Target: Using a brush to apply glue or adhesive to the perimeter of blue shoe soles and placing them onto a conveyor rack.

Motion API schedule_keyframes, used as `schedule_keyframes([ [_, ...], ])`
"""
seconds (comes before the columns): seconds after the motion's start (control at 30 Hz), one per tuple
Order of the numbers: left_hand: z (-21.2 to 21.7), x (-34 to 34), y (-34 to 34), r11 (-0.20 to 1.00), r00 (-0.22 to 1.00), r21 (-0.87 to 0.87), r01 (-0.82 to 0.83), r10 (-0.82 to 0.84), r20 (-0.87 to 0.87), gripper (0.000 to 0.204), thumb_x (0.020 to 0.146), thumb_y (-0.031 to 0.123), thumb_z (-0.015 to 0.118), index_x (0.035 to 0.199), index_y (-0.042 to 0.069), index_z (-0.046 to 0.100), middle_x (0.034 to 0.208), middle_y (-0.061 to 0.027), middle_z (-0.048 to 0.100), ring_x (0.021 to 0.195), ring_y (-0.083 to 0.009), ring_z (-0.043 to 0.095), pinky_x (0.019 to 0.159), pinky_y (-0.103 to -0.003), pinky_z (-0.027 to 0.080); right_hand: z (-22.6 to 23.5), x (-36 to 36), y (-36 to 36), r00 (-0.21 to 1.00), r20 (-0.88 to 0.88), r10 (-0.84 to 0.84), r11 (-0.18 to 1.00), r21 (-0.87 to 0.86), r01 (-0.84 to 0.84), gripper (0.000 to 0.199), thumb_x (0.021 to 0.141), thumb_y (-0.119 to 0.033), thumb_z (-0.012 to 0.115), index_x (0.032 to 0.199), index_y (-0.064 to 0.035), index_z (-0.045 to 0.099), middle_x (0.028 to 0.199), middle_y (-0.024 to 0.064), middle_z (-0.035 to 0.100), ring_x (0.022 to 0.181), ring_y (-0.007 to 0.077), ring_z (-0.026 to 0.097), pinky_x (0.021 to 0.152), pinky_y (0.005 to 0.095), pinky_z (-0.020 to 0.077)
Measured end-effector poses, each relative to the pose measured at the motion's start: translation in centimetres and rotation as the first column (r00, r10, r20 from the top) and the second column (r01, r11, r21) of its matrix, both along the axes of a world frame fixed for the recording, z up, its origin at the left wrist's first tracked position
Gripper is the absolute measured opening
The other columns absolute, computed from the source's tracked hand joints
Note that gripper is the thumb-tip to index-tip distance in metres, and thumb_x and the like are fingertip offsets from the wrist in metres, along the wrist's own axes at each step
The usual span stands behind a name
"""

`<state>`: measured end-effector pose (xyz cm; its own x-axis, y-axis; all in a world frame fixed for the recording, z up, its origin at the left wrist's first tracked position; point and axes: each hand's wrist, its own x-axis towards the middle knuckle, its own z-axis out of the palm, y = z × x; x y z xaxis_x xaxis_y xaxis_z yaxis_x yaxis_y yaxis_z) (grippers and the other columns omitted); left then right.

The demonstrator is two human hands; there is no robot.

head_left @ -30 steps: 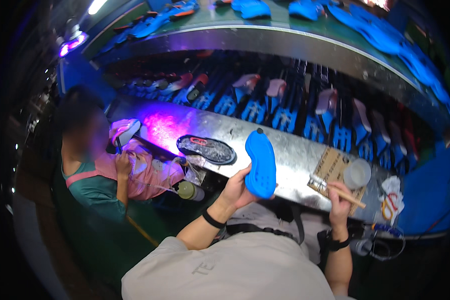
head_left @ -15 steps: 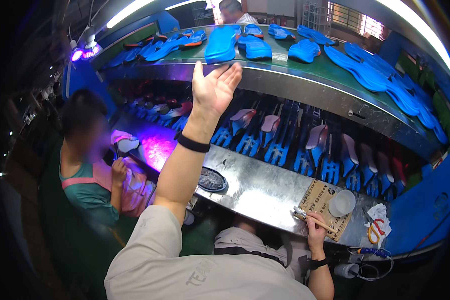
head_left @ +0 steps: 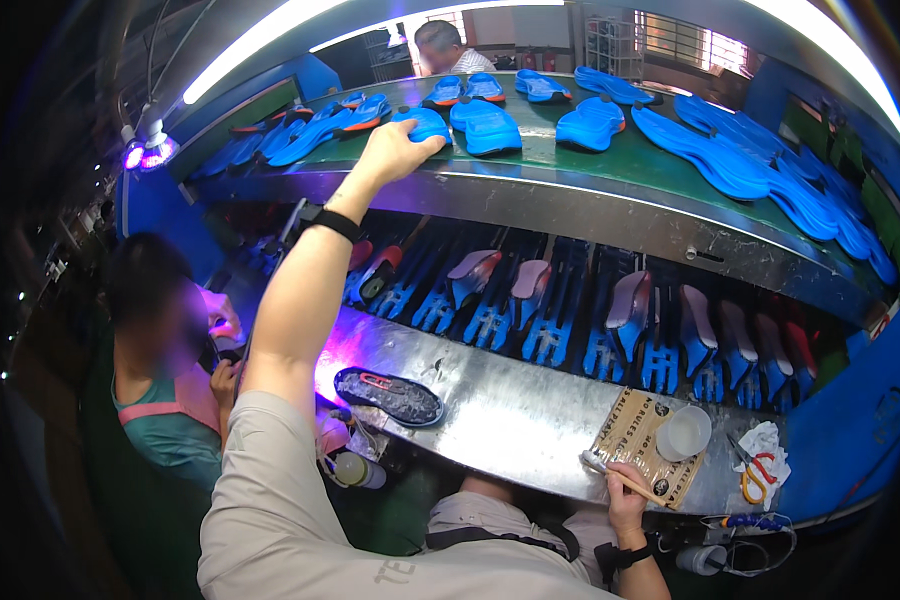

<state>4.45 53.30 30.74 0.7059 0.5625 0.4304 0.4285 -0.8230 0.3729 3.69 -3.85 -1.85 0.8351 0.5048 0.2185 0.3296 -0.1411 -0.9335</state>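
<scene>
My left hand (head_left: 398, 152) reaches up to the belt and grips the near end of a blue shoe midsole (head_left: 427, 124), thumb at its edge and fingers over it. Low on the right, my right hand (head_left: 627, 492) is closed around the wooden handle of a brush (head_left: 638, 483). The brush's head points left, over the metal bench (head_left: 500, 420). A black outsole (head_left: 390, 397) with a red patch lies on the bench to the left. Just beyond my right hand, a white plastic cup (head_left: 683, 434) stands on a piece of printed brown cardboard (head_left: 625, 425).
More blue midsoles (head_left: 590, 122) lie along the green belt (head_left: 530, 165). Beneath it hang several shoe parts on blue racks (head_left: 550, 330). Orange-handled pliers (head_left: 753, 480) rest by crumpled white paper (head_left: 767, 450). A co-worker (head_left: 165, 370) sits at left; another person (head_left: 450, 50) is beyond the belt.
My left hand has turned from palm-up and open to gripping a midsole on the belt. The view has shifted, bringing the whole black outsole into sight. My right hand still holds the brush.
</scene>
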Motion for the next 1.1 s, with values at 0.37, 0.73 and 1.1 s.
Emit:
schedule_keyframes([
  [0.37,-1.2,1.9,8.2,0.994,0.988,0.080,-0.075,0.063,0.139,0.068,0.102,0.054,0.045,0.136,-0.002,0.061,0.136,-0.0265,0.062,0.131,-0.0424,0.056,0.112,-0.043,0.041,0.0,0.1,0.4,0.999,-0.021,-0.034,0.999,-0.016,0.033,0.015,0.083,0.000,0.065,0.096,0.0020,0.072,0.088,0.0145,0.067,0.081,0.0273,0.065,0.076,0.0351,0.0513],
  [0.73,-3.2,-3.3,19.2,0.896,0.910,0.199,-0.396,0.413,-0.048,0.054,0.085,0.032,0.066,0.132,0.007,0.067,0.121,-0.0228,0.071,0.120,-0.0367,0.065,0.105,-0.043,0.049,-0.4,0.1,0.6,0.995,0.102,0.007,1.000,0.010,-0.008,0.014,0.087,-0.005,0.063,0.097,0.0038,0.070,0.087,0.0113,0.064,0.075,0.0188,0.059,0.068,0.0292,0.0479],
  [1.1,-4.4,-10.2,7.3,0.797,0.747,0.144,-0.587,0.465,0.475,0.041,0.084,0.041,0.077,0.078,0.002,0.065,0.076,-0.0220,0.070,0.078,-0.0406,0.070,0.076,-0.048,0.054,0.5,-0.2,0.8,1.000,0.011,0.012,0.999,0.033,-0.012,0.013,0.087,-0.001,0.065,0.098,0.0029,0.071,0.089,0.0132,0.066,0.081,0.0239,0.063,0.074,0.0318,0.0501],
])
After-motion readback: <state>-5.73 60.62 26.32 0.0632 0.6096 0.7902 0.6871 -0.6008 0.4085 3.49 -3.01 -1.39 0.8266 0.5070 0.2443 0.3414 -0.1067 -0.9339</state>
